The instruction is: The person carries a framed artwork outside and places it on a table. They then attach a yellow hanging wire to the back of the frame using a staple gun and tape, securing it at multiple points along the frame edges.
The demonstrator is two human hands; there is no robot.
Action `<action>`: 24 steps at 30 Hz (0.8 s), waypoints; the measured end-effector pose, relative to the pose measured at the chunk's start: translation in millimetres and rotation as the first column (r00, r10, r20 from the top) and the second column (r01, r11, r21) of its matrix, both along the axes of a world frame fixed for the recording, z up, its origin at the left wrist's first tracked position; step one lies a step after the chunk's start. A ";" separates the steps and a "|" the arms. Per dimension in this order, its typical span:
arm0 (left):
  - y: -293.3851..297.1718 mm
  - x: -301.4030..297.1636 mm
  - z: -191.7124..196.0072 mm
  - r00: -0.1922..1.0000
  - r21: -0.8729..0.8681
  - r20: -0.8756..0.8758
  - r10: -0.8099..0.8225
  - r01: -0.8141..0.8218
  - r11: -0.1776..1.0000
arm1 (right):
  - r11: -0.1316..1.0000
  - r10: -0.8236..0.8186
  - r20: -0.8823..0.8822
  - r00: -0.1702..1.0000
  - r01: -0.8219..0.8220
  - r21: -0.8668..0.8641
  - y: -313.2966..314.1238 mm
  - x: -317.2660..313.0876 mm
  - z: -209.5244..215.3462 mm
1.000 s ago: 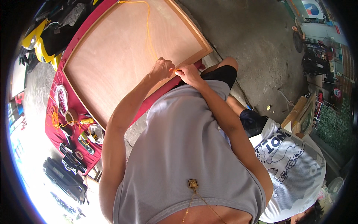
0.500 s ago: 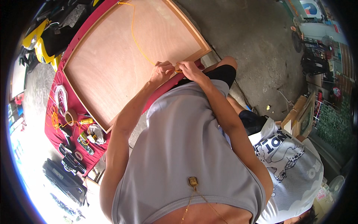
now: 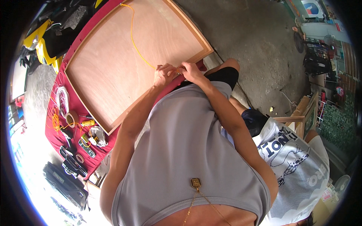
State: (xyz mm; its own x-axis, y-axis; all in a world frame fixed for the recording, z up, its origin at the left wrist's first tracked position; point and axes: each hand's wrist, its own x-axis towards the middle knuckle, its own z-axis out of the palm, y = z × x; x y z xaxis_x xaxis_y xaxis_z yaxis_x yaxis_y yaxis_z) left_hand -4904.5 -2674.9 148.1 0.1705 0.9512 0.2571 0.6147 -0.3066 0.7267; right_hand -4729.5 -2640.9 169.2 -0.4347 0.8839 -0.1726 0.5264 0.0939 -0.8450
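Yellow cord, head view, has swung further to the left of your fingers since the picture 1 second ago; it showed 2 strands then and reads as 1 line now. Your 2 hands remain close together at the panel's near edge.

Left hand: your fingers are curled, pinching the cord where it comes in across the wooden-framed panel.

Right hand: your fingers are bent and drawn in just beside the left fingertips, with a short orange piece of cord visible between. Overlap hides the contact; whether they pinch that piece cannot be told.

From your left fingers, the cord curves away over the panel to its far rim. Red cloth lies under the panel. Well to the left of your fingers, and nearer your body, the cloth bears a white wire coil, an orange cord bundle and a tape roll. Right of your fingers, well behind them, is a person in a printed white shirt.
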 end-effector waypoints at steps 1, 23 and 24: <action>1.4 0.7 0.1 1.000 -0.002 0.001 -0.006 0.006 1.000 | 1.000 0.000 0.022 1.000 0.000 -0.018 0.8 0.9 -3.0; 33.7 -10.4 7.9 0.945 0.207 -0.152 -0.291 0.318 0.925 | 0.973 0.230 0.208 0.951 -0.224 -0.052 34.1 0.4 5.1; 30.6 -8.5 8.3 0.951 0.132 -0.134 -0.277 0.294 0.947 | 0.970 0.235 0.227 0.945 -0.215 -0.112 33.2 0.3 7.3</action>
State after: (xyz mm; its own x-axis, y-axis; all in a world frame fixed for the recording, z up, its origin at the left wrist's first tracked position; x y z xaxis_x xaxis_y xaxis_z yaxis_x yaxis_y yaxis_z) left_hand -4913.0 -2644.4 156.4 0.4653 0.8108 0.3552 0.5605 -0.5804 0.5907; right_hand -4729.2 -2607.7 176.5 -0.5579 0.7454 -0.3647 0.6856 0.1664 -0.7087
